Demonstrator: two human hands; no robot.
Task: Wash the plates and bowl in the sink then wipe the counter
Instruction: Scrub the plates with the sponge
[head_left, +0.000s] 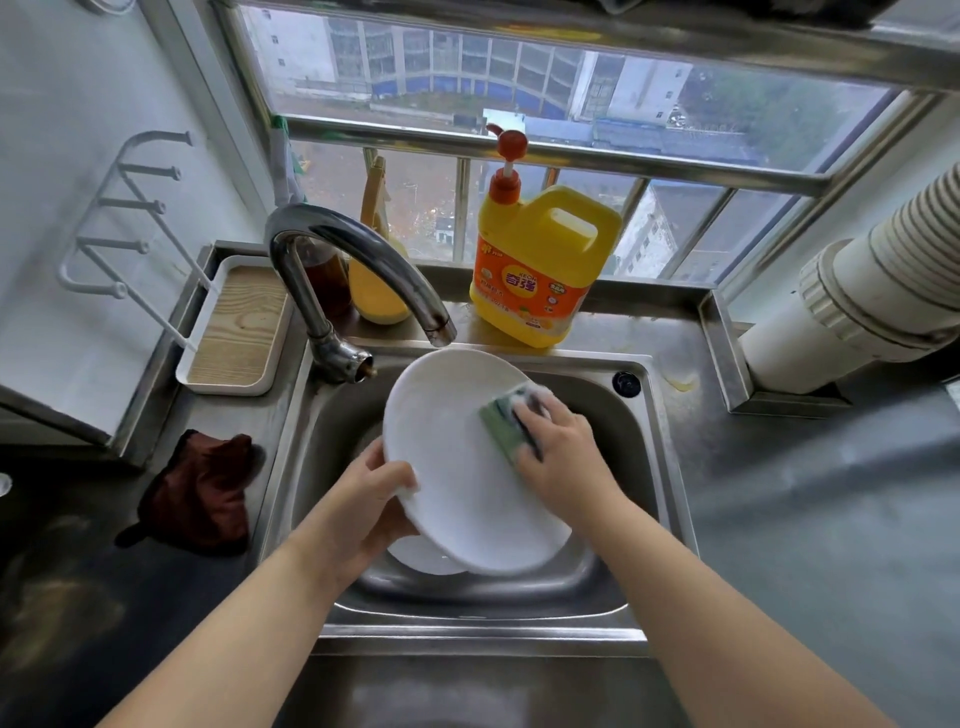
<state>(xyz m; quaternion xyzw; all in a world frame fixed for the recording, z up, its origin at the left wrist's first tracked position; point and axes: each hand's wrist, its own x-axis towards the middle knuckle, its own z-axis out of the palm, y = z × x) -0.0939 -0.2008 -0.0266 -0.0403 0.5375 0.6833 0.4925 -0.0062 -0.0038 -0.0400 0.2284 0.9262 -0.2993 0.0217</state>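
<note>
The left hand grips the white plate by its rim, tilted over the sink, while the right hand presses a soapy sponge on it with curled fingers; better to scrub in circles, holding the plate firmly.

Both forearms bare, entering from the lower edge and converging toward centre. Left hand: fingers curled round the plate rim at its left edge, thumb on the upper face, wrist slightly flexed. Right hand: palm down, fingers pressing the sponge against the plate's upper right, wrist straight.
</note>
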